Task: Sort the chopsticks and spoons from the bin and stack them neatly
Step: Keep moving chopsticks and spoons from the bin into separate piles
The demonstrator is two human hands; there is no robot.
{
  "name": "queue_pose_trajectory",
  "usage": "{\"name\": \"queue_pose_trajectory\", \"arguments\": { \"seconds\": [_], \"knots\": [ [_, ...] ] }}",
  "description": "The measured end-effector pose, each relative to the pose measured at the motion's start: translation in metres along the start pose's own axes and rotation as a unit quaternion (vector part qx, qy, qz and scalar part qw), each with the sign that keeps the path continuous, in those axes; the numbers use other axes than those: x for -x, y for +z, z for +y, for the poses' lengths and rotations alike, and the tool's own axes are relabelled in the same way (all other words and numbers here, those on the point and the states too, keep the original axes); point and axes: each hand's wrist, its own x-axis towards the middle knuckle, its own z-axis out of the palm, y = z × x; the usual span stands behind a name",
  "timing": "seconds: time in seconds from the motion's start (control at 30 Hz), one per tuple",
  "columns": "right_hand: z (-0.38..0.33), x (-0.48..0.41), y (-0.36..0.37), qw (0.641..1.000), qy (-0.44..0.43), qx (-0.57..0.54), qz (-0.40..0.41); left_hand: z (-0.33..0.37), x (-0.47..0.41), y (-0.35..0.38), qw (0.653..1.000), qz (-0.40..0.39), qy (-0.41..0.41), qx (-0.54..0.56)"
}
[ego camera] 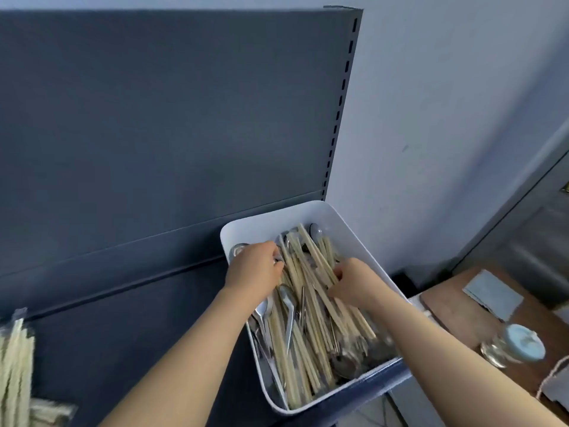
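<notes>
A white bin (261, 224) on the dark blue shelf holds a jumble of pale wooden chopsticks (303, 343) and metal spoons (289, 306). Both my hands are inside it. My left hand (254, 268) is at the bin's far left, its fingers curled around a metal piece among the spoons. My right hand (354, 282) is at the bin's right side, and its fingers pinch a bunch of chopsticks that runs toward the far end. A bundle of chopsticks (15, 374) lies on the shelf at the lower left edge of the frame.
The dark blue shelf surface (129, 328) stretches left of the bin, with a back panel behind it. To the right stands a brown wooden table (455, 315) with a glass jar with a pale blue lid (517, 346) and a grey cloth (492, 294).
</notes>
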Motion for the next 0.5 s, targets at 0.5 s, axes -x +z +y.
{"name": "queue_pose_trajectory", "arguments": {
  "seconds": [0.5],
  "knots": [
    [0.013, -0.033, -0.004, 0.992, -0.071, -0.056, -0.088, 0.031, -0.024, 0.042, 0.981, -0.081, -0.173, 0.018]
  ]
}}
